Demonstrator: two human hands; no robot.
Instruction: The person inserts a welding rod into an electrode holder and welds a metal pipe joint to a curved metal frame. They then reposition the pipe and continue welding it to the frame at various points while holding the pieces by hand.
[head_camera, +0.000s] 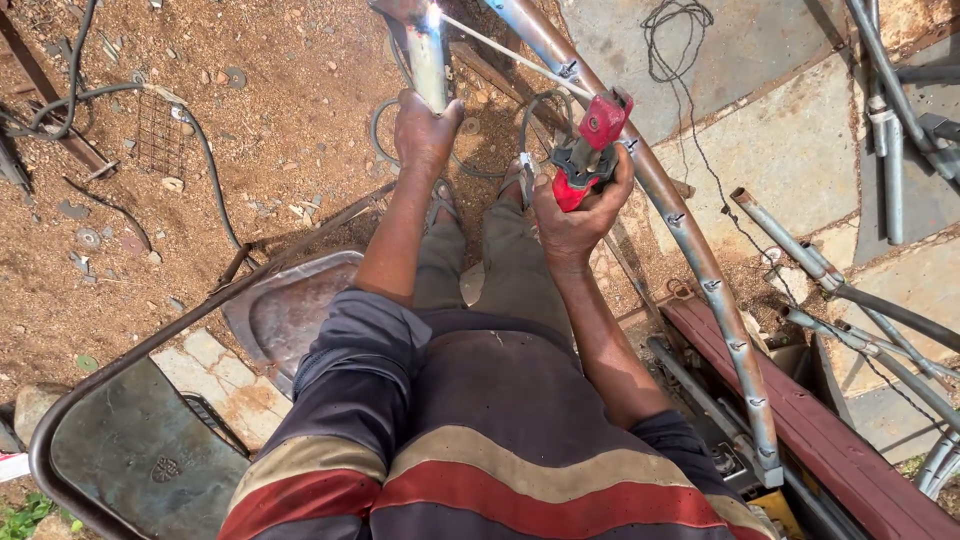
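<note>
Head view: my left hand (424, 128) grips a short metal tube (429, 62) upright, fingers wrapped tight. My right hand (577, 212) is clenched on a red electrode holder (590, 148) — its thin rod (505, 52) reaches to the tube's top, where a bright arc (434, 14) glows — just beside a long rusty pipe (668, 206) over the dirt ground (280, 120).

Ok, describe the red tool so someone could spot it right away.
Start at the long curved grey metal pipe crossing the upper right. Beside it, the right hand grips a red-handled electrode holder, the only bright red tool, with a thin rod running to the spark.
</note>
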